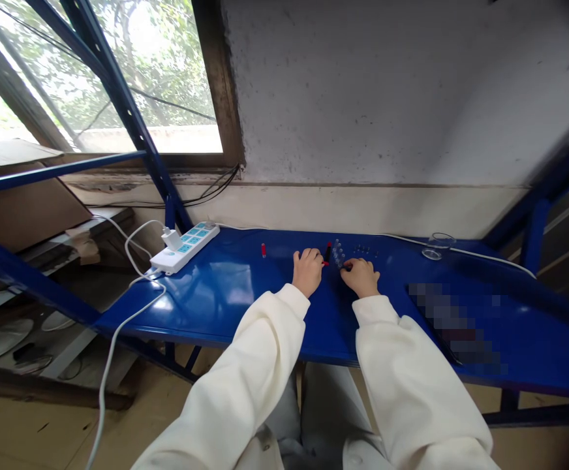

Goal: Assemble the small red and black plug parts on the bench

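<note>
My left hand (307,271) rests low over the blue table with its fingers curled. A small red stick-like piece (325,263) pokes out from its right side, by the thumb. My right hand (361,277) is closed in a pinch at a small dark piece (347,267), too small to name. Between the hands stands a slim black-and-red piece (328,252). Beside it is a cluster of small clear pieces (338,252), near my right fingertips. More tiny clear pieces (363,249) lie behind the right hand. Off to the left stands a small red cylinder (263,250).
A white power strip (186,248) with a plug and cable sits at the table's left end. A clear glass cup (438,245) stands at the back right. A dark, pixelated flat object (453,326) lies right of my right arm. Blue posts (118,98) frame the table (220,287).
</note>
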A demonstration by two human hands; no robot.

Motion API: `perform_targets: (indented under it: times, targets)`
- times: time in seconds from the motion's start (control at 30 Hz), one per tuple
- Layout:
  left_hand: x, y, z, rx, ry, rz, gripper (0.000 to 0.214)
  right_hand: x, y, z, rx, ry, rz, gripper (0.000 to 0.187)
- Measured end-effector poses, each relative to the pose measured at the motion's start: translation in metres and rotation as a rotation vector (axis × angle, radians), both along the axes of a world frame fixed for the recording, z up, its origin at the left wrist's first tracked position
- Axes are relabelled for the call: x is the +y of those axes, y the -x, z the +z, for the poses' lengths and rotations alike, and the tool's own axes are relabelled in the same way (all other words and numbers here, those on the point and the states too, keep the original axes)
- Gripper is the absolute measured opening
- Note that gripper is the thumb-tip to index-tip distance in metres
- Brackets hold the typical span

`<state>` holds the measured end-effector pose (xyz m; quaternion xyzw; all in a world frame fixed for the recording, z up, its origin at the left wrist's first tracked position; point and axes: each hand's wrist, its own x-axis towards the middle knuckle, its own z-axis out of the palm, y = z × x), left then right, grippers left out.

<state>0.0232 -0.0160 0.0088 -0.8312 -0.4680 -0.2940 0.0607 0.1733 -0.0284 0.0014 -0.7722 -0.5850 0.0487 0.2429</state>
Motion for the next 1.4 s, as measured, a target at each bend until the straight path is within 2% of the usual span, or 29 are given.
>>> perform_targets:
  times: [0.4, 0.63, 0.93, 1.4]
  targets:
    - [-0.004, 0.012, 0.001, -0.488, 0.026, 0.093, 0.006, 0.004, 0.008, -0.002, -0.044, 0.035, -0.033, 0.026]
    - [-0.004, 0.012, -0.001, -0.502, 0.035, 0.074, 0.005, 0.005, 0.008, -0.004, -0.045, -0.06, -0.004, 0.019]
    - [-0.002, 0.012, -0.003, -0.517, 0.019, 0.07, 0.005, 0.002, 0.017, -0.002, -0.12, -0.188, 0.209, 0.013]
    - [-0.004, 0.012, -0.001, -0.527, -0.018, 0.046, 0.007, 0.002, 0.018, -0.003, -0.162, -0.181, 0.251, 0.01]
